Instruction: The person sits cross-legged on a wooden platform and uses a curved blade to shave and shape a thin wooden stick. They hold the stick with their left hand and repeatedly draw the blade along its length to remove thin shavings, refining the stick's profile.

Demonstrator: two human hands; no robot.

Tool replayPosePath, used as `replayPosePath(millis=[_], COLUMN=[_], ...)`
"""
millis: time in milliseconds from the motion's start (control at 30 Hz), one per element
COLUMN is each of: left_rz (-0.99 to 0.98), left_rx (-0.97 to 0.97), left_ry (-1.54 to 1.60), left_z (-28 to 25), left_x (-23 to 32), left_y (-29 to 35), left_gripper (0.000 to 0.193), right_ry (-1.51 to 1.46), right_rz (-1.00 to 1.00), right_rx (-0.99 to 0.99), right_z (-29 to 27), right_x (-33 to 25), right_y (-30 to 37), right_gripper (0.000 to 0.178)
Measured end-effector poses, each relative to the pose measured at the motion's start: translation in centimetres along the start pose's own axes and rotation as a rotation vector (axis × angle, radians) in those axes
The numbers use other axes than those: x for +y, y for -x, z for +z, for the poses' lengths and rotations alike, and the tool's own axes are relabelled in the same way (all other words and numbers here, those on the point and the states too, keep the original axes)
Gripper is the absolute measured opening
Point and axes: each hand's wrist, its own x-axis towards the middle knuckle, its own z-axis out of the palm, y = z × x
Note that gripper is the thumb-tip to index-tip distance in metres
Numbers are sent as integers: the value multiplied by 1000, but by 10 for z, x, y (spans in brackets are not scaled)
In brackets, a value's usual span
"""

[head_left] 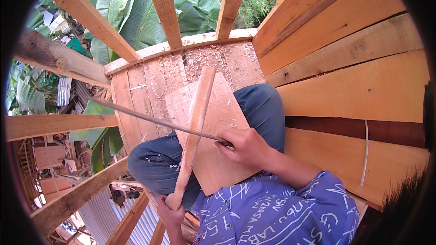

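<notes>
A long machete-like blade (150,119), narrow and slightly curved, reaches from my right hand (245,147) out to the left. That hand is closed around its near end; the handle is mostly hidden by my fingers. The blade crosses a roughly shaped wooden stick (196,113), lying over it or against it. My left hand (171,213) grips the stick's lower end, close to my body. Under the stick, a flat wooden board (225,154) rests tilted across my crossed legs. Small shavings are scattered on the board and on my jeans.
I sit on a plank floor (156,77) strewn with wood shavings (211,56). Wooden railing posts (161,7) stand ahead and left, with banana leaves (131,13) beyond. A plank wall (345,86) rises on the right, a thin white strip (365,154) hanging against it.
</notes>
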Motion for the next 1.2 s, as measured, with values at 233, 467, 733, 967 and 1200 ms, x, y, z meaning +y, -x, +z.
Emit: replayPosePath(millis=[233, 467, 733, 967, 1200], left_rz=[-183, -125, -131, -194, -183], left_rx=[-73, -29, -57, -149, -164], left_ry=[60, -13, 54, 245, 218], left_z=[-2, -1, -7, -8, -11], left_x=[1, -24, 0, -20, -11], left_y=[-1, 0, -8, -6, -10], left_gripper=[48, 48, 45, 46, 47], right_ry=[316, 408, 383, 311, 417], right_rz=[-135, -77, 187, -4, -14], right_rx=[-53, 125, 75, -52, 6], right_z=[-3, -10, -16, 18, 7], right_x=[5, 19, 31, 14, 48], right_y=[-20, -36, -44, -50, -69], right_gripper=[27, 18, 18, 14, 12])
